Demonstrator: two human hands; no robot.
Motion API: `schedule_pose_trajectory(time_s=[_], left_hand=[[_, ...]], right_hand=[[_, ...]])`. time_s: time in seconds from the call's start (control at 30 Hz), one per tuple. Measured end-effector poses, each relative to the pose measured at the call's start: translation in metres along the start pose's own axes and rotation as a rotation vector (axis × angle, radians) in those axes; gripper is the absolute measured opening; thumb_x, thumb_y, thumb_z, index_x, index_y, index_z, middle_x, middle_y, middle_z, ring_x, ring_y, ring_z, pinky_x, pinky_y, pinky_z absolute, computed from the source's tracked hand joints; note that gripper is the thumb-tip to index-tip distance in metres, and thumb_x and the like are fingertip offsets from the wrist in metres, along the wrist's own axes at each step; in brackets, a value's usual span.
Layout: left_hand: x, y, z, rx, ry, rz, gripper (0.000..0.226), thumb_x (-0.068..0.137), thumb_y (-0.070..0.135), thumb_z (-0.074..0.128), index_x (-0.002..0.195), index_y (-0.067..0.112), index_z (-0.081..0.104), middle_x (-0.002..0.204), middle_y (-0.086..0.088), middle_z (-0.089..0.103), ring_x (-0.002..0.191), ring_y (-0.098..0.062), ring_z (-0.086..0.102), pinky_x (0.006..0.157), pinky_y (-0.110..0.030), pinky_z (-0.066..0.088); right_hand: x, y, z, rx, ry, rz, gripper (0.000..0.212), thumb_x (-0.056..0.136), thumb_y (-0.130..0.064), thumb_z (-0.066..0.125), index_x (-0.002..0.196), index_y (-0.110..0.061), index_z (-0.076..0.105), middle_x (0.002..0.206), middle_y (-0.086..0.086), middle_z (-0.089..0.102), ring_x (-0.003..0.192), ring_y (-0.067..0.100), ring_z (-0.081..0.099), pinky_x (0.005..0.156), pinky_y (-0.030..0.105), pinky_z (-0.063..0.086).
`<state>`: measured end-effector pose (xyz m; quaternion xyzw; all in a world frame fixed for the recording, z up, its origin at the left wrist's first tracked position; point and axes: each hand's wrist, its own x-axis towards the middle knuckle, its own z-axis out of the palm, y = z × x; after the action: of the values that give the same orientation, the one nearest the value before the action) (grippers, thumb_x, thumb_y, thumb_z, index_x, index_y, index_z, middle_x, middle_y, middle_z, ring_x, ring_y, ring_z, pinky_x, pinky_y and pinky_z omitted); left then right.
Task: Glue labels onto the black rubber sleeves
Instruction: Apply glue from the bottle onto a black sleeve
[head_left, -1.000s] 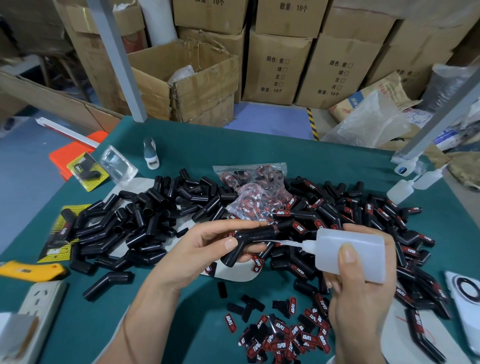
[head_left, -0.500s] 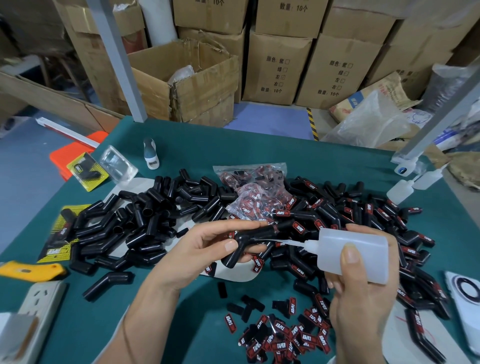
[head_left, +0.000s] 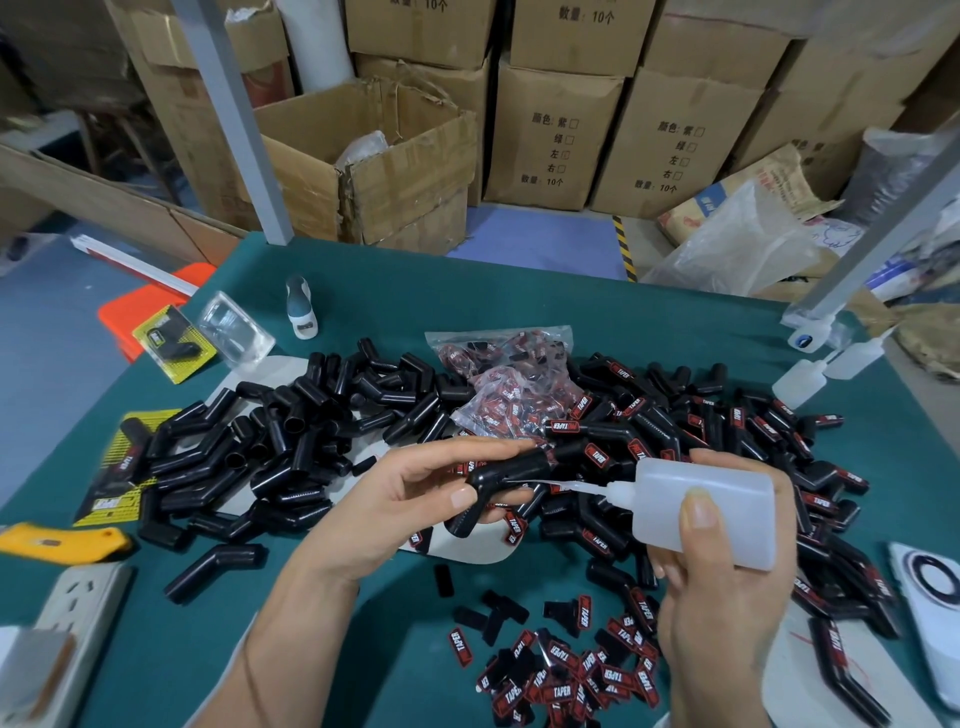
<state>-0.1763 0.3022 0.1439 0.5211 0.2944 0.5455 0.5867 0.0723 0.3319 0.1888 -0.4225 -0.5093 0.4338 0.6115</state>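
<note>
My left hand (head_left: 395, 499) grips a bent black rubber sleeve (head_left: 498, 480) above the green table (head_left: 519, 296). My right hand (head_left: 722, 587) holds a translucent white glue bottle (head_left: 711, 512) on its side, its thin nozzle touching the sleeve's upper arm. Loose red-and-black labels (head_left: 566, 675) lie in a heap near the front edge. A pile of plain black sleeves (head_left: 270, 447) covers the left of the table, and a pile of labelled sleeves (head_left: 753, 441) covers the right. Clear bags of labels (head_left: 509, 379) lie between the two piles.
A yellow utility knife (head_left: 57, 543) and a white power strip (head_left: 72, 613) lie at the front left. Spare glue bottles (head_left: 800, 382) stand at the right edge beside a grey post (head_left: 883, 228). Cardboard boxes (head_left: 556, 135) are stacked behind the table.
The glue bottle's nozzle has slid slightly left along the sleeve. Both hands stay almost where they were.
</note>
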Motion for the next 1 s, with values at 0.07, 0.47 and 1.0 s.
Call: schedule_pose_trajectory(time_s=[0.07, 0.47, 1.0], left_hand=[[-0.0002, 0.0000, -0.0003, -0.001, -0.005, 0.005, 0.044, 0.105, 0.018, 0.063, 0.148, 0.006, 0.057, 0.156, -0.016, 0.053, 0.127, -0.043, 0.064, 0.101, -0.040, 0.057], [0.0010, -0.0005, 0.0001, 0.009, -0.003, 0.025, 0.045, 0.104, 0.016, 0.064, 0.146, 0.001, 0.057, 0.155, -0.018, 0.053, 0.126, -0.046, 0.065, 0.100, -0.040, 0.056], [0.0002, -0.0034, -0.0029, 0.033, -0.007, 0.028, 0.042, 0.105, 0.008, 0.060, 0.146, 0.001, 0.056, 0.156, -0.018, 0.052, 0.126, -0.046, 0.064, 0.100, -0.039, 0.056]], right_hand=[[-0.0002, -0.0001, -0.0002, 0.003, 0.001, 0.001, 0.042, 0.085, -0.068, 0.072, 0.115, -0.039, 0.062, 0.102, -0.008, 0.068, 0.080, 0.010, 0.069, 0.054, 0.019, 0.053], [-0.0006, 0.0023, 0.0002, 0.035, -0.015, 0.000, 0.044, 0.086, -0.065, 0.073, 0.115, -0.033, 0.063, 0.096, -0.002, 0.065, 0.069, 0.011, 0.063, 0.050, 0.016, 0.048], [0.0016, 0.0011, -0.0026, 0.004, 0.005, 0.014, 0.048, 0.084, -0.069, 0.073, 0.115, -0.035, 0.064, 0.102, 0.003, 0.065, 0.074, 0.015, 0.065, 0.052, 0.017, 0.050]])
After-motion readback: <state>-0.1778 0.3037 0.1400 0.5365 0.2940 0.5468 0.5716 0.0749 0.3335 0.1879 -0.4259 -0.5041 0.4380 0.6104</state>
